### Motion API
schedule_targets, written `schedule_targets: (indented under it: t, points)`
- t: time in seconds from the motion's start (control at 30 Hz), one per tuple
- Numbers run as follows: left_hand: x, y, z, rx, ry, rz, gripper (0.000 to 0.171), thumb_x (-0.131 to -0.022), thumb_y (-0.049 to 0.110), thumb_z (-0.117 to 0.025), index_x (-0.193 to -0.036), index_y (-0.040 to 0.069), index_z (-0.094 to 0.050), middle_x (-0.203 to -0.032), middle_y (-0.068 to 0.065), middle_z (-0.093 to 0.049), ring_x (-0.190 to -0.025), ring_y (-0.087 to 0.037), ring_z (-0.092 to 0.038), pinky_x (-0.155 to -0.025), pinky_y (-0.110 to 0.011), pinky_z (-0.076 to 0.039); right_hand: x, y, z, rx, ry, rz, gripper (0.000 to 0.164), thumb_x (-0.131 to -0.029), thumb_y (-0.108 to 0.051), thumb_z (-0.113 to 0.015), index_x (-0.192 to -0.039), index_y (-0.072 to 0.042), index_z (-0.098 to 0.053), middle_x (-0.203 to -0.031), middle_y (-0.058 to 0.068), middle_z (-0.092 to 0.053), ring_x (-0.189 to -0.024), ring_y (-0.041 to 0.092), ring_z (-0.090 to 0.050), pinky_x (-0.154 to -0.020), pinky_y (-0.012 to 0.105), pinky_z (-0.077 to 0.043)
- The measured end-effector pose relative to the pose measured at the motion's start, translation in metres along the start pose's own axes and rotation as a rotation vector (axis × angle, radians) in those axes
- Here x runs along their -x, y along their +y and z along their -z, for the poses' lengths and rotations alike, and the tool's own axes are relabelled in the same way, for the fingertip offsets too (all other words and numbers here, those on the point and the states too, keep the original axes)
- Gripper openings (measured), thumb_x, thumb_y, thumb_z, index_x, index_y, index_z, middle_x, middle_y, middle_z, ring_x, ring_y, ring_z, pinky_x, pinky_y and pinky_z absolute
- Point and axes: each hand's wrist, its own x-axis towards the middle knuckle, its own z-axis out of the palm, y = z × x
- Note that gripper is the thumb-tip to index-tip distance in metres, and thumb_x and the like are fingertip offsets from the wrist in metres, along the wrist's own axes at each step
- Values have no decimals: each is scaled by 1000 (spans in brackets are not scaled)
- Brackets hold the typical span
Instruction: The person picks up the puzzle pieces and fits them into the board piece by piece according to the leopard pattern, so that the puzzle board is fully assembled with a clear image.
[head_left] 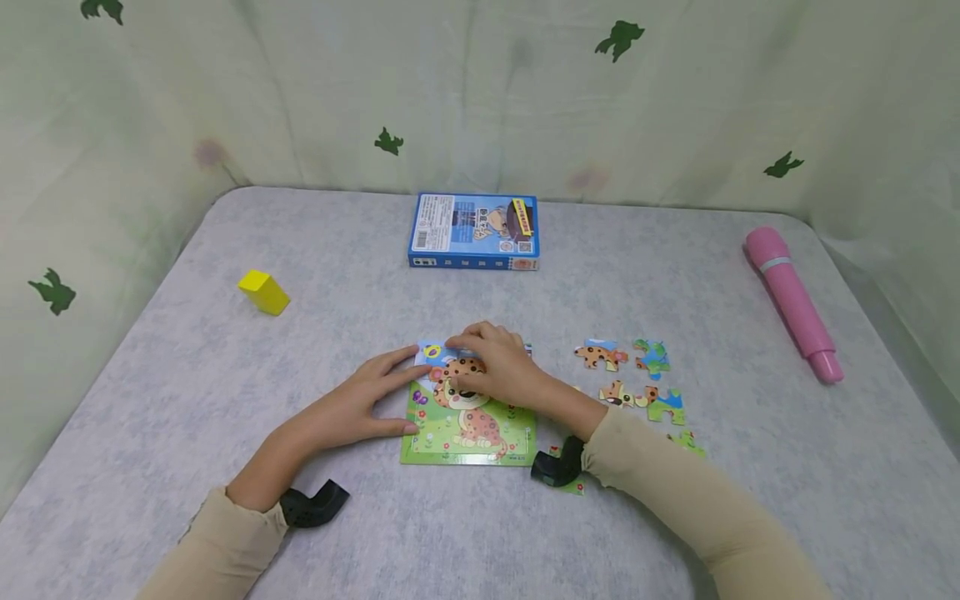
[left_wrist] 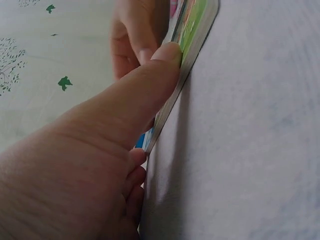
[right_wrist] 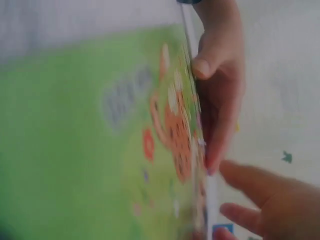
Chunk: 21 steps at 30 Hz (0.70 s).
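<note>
A jigsaw puzzle board [head_left: 480, 425] with a spotted leopard cub on green lies flat on the table. My left hand [head_left: 356, 404] rests along its left edge, fingers fairly straight and spread, with the thumb [left_wrist: 167, 52] against the board's side in the left wrist view. Over the upper part of the picture lies my right hand [head_left: 498, 362], index finger and thumb apart and touching the board; no piece shows between them. That hand hides the board's upper right. Several loose puzzle pieces [head_left: 600, 356] lie to the right, some partly behind the right forearm.
A blue box [head_left: 474, 232] lies behind the board. At the far left is a yellow block [head_left: 264, 292]. Toward the right table edge lies a pink cylindrical object [head_left: 795, 304]. A pale curtain [head_left: 480, 92] surrounds the table's back and sides.
</note>
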Motion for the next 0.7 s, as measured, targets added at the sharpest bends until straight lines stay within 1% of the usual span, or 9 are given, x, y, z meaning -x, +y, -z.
schedule_targets:
  t: [0.07,0.13,0.23,0.33,0.47,0.5,0.57,0.63,0.7]
  points:
    - [0,0,0,-1,-1,3,74,-77,51,-63,-139,21,-36,-146,-8,-17,-130,-33,-16,-97,-56,-23,3,-2,6,-72,-14,-14,50,-84,-34,-63,-129,-15,-49,-125,6,-42,-114,20,-38,-93,41,-29]
    - [0,0,0,0,-1,3,74,-77,51,-64,-139,21,-36,-146,-8,-17,-131,-32,-16,-97,-55,-23,8,-4,13,-143,-4,-9,54,-84,-31,-63,-131,-12,-45,-129,8,-39,-117,22,-36,-94,42,-31]
    - [-1,0,0,6,-1,3,74,-77,51,-64,-139,21,-36,-147,-8,-17,-131,-31,-16,-98,-55,-22,20,-4,28,-207,58,19,57,-83,-27,-65,-132,-11,-41,-132,8,-35,-120,22,-33,-93,45,-35]
    - [0,0,0,6,0,6,75,-76,51,-64,-139,21,-37,-147,-7,-17,-131,-31,-15,-98,-55,-22,35,-1,42,-214,151,49,58,-82,-26,-66,-133,-12,-40,-134,6,-33,-123,20,-30,-94,46,-33]
    - [0,0,-1,5,0,14,75,-76,52,-64,-138,21,-37,-147,-7,-17,-131,-31,-15,-99,-54,-21,58,13,58,-215,278,82,58,-82,-22,-67,-132,-11,-40,-133,5,-35,-121,22,-32,-91,47,-35]
    - [0,0,-1,6,0,16,75,-75,52,-64,-138,21,-38,-147,-7,-17,-131,-31,-14,-99,-54,-21,63,18,62,-211,308,91,58,-81,-20,-68,-132,-9,-41,-132,6,-35,-120,23,-33,-90,48,-35]
    - [-1,0,-1,9,0,19,75,-75,52,-65,-138,21,-38,-147,-7,-17,-132,-31,-14,-99,-54,-20,74,27,67,-206,354,88,59,-80,-16,-69,-131,-8,-41,-131,7,-37,-118,24,-34,-89,48,-34]
    - [-1,0,-1,11,1,20,75,-75,52,-65,-138,21,-38,-147,-6,-17,-132,-31,-14,-99,-54,-20,83,37,71,-198,384,63,59,-79,-13,-70,-131,-8,-42,-130,8,-37,-116,25,-35,-86,48,-36]
    - [-1,0,-1,11,1,21,75,-75,52,-65,-138,21,-38,-147,-7,-17,-132,-31,-14,-99,-54,-20,92,47,73,-188,404,34,58,-78,-12,-70,-130,-8,-43,-129,8,-39,-115,25,-35,-86,48,-35]
